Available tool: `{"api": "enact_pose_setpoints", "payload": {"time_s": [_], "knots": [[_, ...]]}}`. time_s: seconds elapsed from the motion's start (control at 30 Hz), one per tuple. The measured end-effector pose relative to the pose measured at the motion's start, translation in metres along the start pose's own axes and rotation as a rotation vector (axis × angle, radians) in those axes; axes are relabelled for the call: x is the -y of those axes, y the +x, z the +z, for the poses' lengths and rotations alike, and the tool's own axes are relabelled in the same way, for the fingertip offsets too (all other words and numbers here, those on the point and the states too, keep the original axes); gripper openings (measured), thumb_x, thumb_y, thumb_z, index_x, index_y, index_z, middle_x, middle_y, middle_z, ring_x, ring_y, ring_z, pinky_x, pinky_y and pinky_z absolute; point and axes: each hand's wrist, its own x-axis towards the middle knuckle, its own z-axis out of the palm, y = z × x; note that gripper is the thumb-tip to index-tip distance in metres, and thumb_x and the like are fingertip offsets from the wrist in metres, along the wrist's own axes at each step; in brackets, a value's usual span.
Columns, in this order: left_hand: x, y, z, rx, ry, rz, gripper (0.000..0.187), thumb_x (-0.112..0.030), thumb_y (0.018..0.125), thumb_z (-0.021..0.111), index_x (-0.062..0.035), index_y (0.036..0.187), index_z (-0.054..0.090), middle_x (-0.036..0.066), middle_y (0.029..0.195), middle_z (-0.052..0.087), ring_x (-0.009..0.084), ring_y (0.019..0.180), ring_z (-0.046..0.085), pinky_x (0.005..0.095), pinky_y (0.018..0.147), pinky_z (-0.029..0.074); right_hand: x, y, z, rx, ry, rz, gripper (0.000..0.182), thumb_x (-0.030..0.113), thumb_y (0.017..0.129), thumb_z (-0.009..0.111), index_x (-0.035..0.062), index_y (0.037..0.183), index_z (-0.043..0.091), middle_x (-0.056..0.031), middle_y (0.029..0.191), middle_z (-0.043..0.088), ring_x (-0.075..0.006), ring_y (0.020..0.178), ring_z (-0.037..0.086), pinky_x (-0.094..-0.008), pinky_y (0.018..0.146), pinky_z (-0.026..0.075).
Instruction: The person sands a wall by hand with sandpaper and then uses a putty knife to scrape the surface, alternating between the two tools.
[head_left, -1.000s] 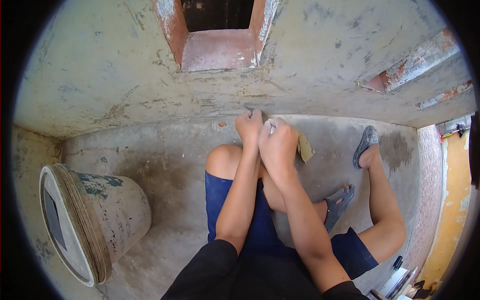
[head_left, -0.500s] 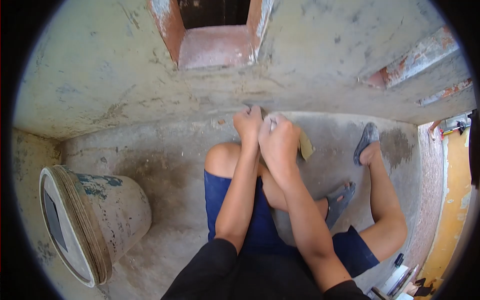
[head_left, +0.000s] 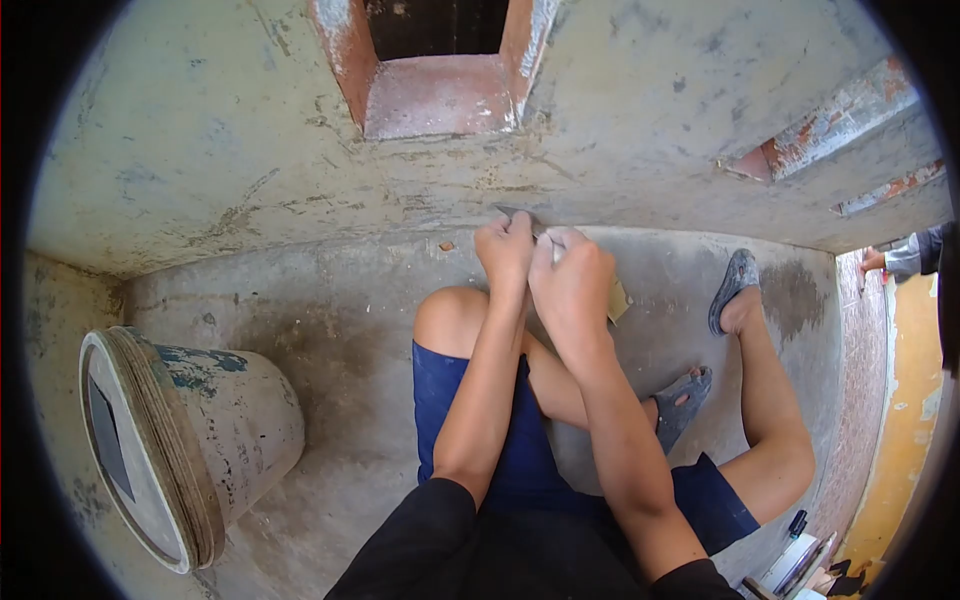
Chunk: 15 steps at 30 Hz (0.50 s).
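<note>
My left hand [head_left: 505, 250] is closed, its fingertips pinching a dark, pointed blade [head_left: 514, 212] close to the foot of the wall. Right beside it, my right hand [head_left: 573, 278] is curled into a fist with whitish dust on thumb and fingers. A yellowish, paper-like sheet [head_left: 619, 301] sticks out from behind the outer side of this fist; the rest of it is hidden by the hand. Both hands are held over my bent knee, facing the plastered wall [head_left: 420, 185].
A paint-stained bucket [head_left: 235, 420] lies tipped on the concrete floor [head_left: 340, 400] at left. A recessed opening [head_left: 440, 95] cuts into the wall ahead, with slanted slots [head_left: 845, 115] at right. Another person's hand [head_left: 873, 261] shows at the far right edge.
My hands have shifted slightly right and a little apart, baring more of the blade. The yellowish sheet looks narrower and more folded. At far right, the other person's hand and sleeve have come into view.
</note>
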Motion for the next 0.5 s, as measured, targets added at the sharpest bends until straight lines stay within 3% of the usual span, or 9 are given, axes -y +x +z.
{"api": "enact_pose_setpoints", "payload": {"time_s": [0.17,0.5], "knots": [[-0.002,-0.003,0.001,-0.001,0.070,0.055,0.036,-0.017,0.082,0.064,0.0041,0.057,0.049,0.007,0.049,0.042,0.0121,0.052,0.038,0.0403,0.049,0.035,-0.005,-0.003,-0.001,0.000,-0.052,0.008,0.020,0.012,0.088,0.063,-0.0058,0.090,0.072,-0.0288,0.079,0.068,-0.0459,0.077,0.069,-0.0472,0.070,0.055],[0.003,-0.015,0.026,-0.004,-0.212,-0.030,0.035,-0.013,0.086,0.063,0.0023,0.057,0.049,0.000,0.052,0.046,0.0082,0.054,0.039,0.0346,0.047,0.032,-0.010,0.000,-0.014,-0.012,-0.131,-0.010,0.023,0.014,0.087,0.063,-0.0066,0.090,0.073,-0.0300,0.079,0.069,-0.0450,0.076,0.071,-0.0486,0.073,0.056]]}}
